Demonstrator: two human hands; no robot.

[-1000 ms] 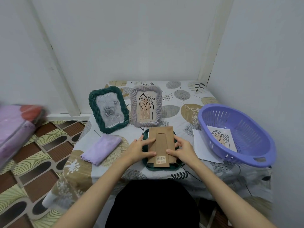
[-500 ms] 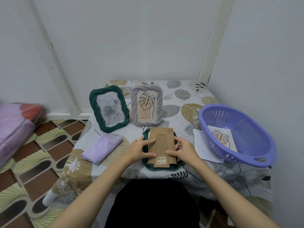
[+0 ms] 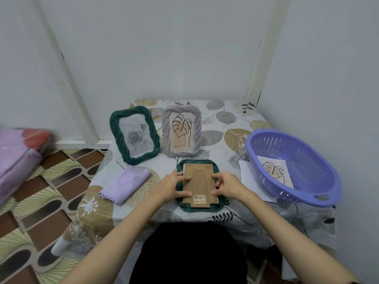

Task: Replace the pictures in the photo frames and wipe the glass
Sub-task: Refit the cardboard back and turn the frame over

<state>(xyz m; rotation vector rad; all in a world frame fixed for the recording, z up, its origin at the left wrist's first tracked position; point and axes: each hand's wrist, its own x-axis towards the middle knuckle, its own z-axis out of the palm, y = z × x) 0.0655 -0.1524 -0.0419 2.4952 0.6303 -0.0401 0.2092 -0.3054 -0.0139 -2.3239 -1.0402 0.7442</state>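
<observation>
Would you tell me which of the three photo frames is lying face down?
The green frame nearest the person, flat with its brown backing up. The other green frame and the grey frame stand upright behind it.

Lilac cloth [image 3: 125, 185] — violet basket [image 3: 295, 167], leaf-patterned tablecloth [image 3: 215, 132].

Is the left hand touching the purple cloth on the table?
Apart. The head view shows the left hand resting on the brown backing board, while the purple cloth lies further left, with bare tablecloth visible between them.
</observation>
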